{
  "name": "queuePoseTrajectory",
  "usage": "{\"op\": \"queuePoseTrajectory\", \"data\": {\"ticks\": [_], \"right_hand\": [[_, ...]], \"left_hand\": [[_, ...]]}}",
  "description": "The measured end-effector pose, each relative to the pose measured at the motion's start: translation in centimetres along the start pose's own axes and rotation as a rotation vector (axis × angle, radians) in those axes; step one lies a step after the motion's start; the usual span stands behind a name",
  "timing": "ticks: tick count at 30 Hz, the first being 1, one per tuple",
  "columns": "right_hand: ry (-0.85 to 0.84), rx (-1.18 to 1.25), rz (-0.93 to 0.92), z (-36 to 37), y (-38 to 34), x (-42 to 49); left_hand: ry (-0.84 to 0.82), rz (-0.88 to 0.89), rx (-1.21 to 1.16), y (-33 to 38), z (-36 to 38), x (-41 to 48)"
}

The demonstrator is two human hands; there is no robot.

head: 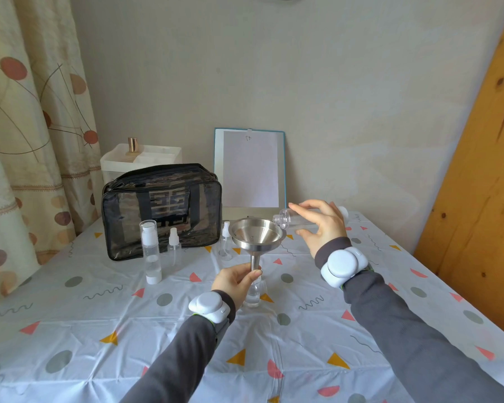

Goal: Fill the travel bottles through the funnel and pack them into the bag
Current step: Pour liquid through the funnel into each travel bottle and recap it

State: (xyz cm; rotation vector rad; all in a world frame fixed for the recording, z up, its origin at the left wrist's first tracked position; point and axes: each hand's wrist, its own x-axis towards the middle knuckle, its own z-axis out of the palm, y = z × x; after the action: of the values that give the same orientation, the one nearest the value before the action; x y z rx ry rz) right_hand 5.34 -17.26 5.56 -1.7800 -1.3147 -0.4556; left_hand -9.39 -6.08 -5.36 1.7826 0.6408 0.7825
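Patterned tablecloth (99,315), L hand (234,282) pinches funnel (256,235) stem atop small btl (253,292), R hand (322,225) grips tipped btl (291,220)

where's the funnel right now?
Head view, mid-table: funnel sits in a small clear bottle, stem pinched by the left hand, front-right of the black bag; the right hand holds a tilted bottle at its rim.

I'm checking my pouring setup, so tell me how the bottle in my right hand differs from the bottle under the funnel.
The right-hand bottle lies nearly on its side in the air, mouth at the rim of the funnel; the bottle under the funnel stands upright on the table. The right hand grips the first round its body; the left hand pinches the funnel stem just above the second. Both are clear.
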Motion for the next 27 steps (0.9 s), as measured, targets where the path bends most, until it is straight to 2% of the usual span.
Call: {"op": "queuePoseTrajectory", "data": {"ticks": [27], "right_hand": [[0.019,-0.053,-0.063,-0.01,0.11,0.22]], "left_hand": [[-0.004,0.001,0.006,-0.20,0.03,0.04]]}}
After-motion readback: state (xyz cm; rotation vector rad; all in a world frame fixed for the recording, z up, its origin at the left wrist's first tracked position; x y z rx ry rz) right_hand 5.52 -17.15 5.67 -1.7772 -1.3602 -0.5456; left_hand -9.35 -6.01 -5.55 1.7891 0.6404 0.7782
